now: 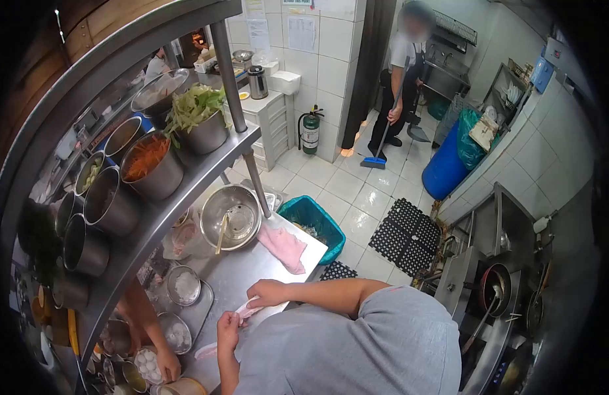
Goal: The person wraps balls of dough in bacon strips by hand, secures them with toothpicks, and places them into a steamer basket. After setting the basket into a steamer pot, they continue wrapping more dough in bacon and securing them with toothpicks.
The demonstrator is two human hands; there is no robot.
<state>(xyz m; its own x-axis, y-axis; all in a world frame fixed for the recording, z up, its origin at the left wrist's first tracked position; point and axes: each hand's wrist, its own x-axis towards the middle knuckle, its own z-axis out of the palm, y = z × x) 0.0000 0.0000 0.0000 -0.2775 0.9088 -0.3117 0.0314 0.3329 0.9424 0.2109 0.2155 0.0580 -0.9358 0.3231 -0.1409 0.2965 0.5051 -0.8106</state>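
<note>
My right hand [268, 293] is closed on a pale, crumpled, cloth-like piece [249, 309] over the steel counter [252, 270]. Just below it, my left hand [229, 328] has its fingers bent round the lower end of that piece. A pink cloth [284, 249] lies near the counter's edge, beside a large metal bowl [242, 220] with a long-handled utensil in it. Another pale pinkish strip [205, 351] is left of my left forearm. At the lower left, another person's hand [167, 364] touches a container of white round items [148, 363].
Metal pots of vegetables [153, 168] line the shelf [212, 155]. A green-lined bin [330, 230] stands beyond the counter. Another person [396, 85] holds a blue broom [373, 162]. Black mats [406, 237] lie on the floor; a pan [495, 283] is on the right-hand stove.
</note>
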